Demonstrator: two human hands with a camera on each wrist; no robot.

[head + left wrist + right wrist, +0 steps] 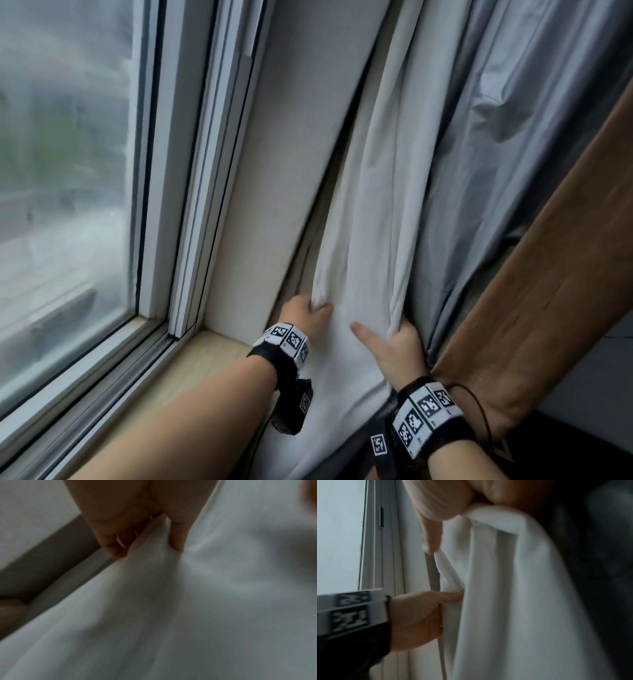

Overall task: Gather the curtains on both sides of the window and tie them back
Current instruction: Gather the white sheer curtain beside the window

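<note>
A white curtain [373, 212] hangs right of the window, with a grey lining curtain [507, 144] behind it. My left hand [308, 313] pinches the white curtain's left edge, fingers curled into the fabric [154, 574], thumb pressed against it. My right hand [399, 342] grips the curtain's right fold, its thumb stretched across the cloth toward the left hand. In the right wrist view the white curtain [505, 588] drapes over my right hand [457, 507], and the left hand [423, 615] holds the edge below. No tieback is visible.
The window glass [65, 171] and its white frame [191, 192] fill the left. A pale wooden sill [191, 363] runs below my left forearm. A brown wooden panel [548, 274] leans at the right, close to my right wrist.
</note>
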